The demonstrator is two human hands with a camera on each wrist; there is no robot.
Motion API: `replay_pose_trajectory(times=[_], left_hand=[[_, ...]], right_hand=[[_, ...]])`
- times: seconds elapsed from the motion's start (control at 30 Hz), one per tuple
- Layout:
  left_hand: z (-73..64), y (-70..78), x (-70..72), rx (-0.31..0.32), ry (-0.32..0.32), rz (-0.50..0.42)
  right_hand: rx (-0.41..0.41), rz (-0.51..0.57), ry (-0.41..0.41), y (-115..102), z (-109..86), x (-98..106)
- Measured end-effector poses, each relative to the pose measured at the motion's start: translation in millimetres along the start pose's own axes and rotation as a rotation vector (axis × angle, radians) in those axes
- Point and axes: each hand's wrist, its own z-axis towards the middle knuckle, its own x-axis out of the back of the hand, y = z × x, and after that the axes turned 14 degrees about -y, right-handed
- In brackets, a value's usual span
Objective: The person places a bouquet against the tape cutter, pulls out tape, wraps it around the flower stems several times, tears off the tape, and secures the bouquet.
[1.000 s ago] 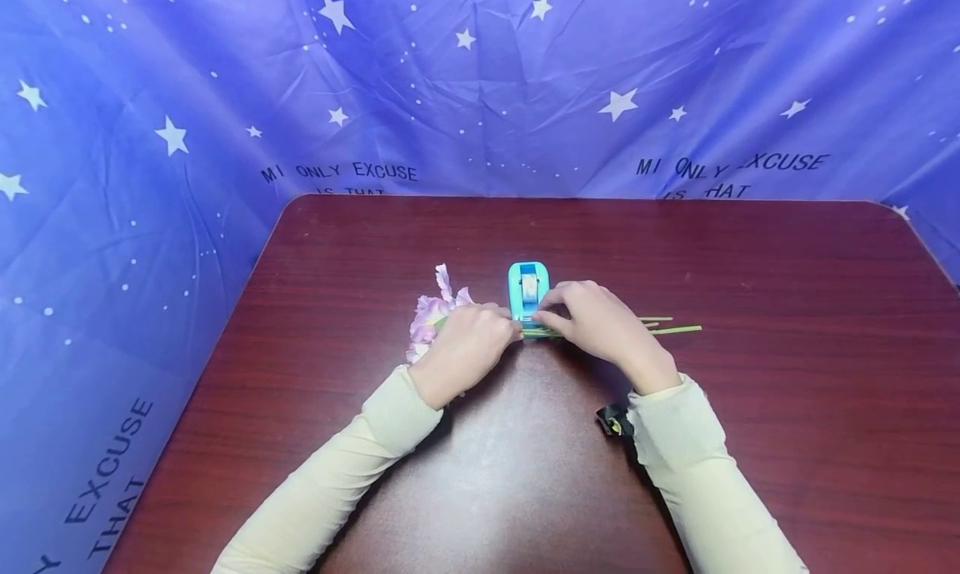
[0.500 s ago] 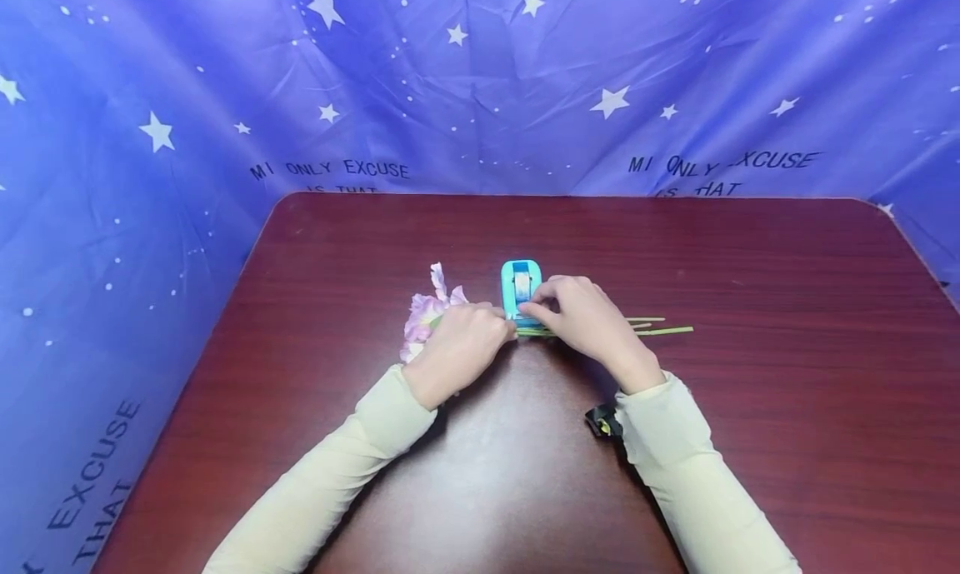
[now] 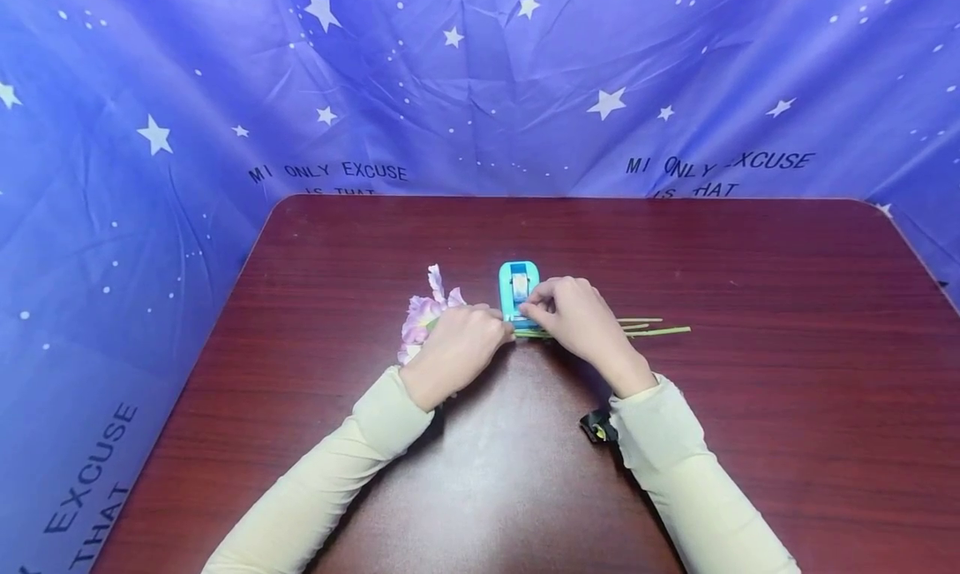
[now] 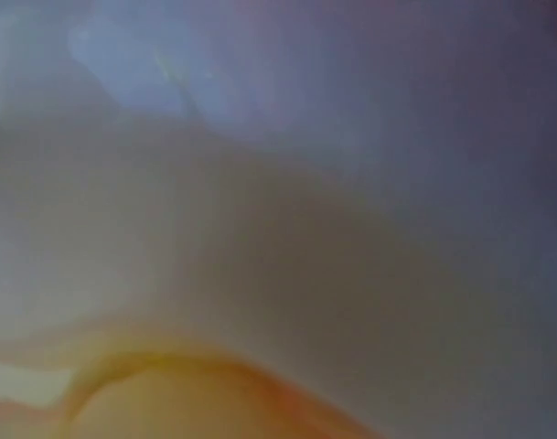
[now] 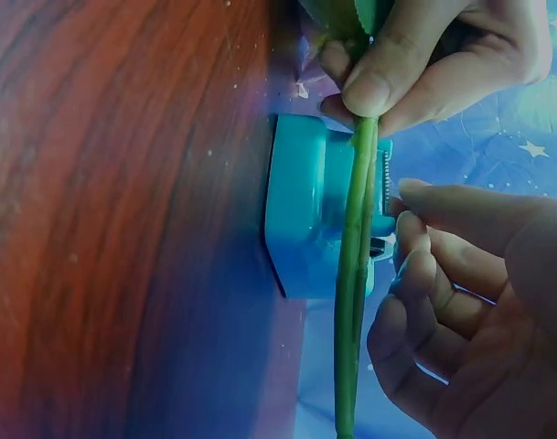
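My left hand (image 3: 459, 345) grips a bundle of green flower stems (image 5: 354, 219) between thumb and fingers, in the head and right wrist views. Pale purple artificial flowers (image 3: 420, 317) spread out beyond its knuckles to the left. Crossing in front of a turquoise tape dispenser (image 3: 507, 284), the stems run to the right. At the dispenser's toothed edge, my right hand (image 3: 585, 324) brings thumb and index fingertips together, seemingly on the tape end; the clear tape itself is hard to make out. Blurred pale shapes (image 4: 168, 82) fill the left wrist view.
A dark red wooden table (image 3: 787, 324) lies under everything. Behind it hangs a blue cloth (image 3: 480, 74) with white stars and lettering. A small black object (image 3: 597, 426) sits against the right sleeve cuff (image 3: 658, 420).
The whole head view has shifted slightly leftward. My right fingertips have come closer together over the dispenser. The left hand keeps its hold on the stems.
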Motion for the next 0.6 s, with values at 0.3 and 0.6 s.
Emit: replay_pose_trajectory(times=[0.3, 0.6], left_hand=[[0.1, -1.4, 0.6, -0.001, -0.007, 0.016], [0.5, -1.5, -0.3, 0.002, -0.013, 0.021]], right_hand=[[-0.056, 0.001, 0.002, -3.2, -0.2, -0.2], [-0.137, 0.045, 0.005, -7.0, -1.6, -1.8]])
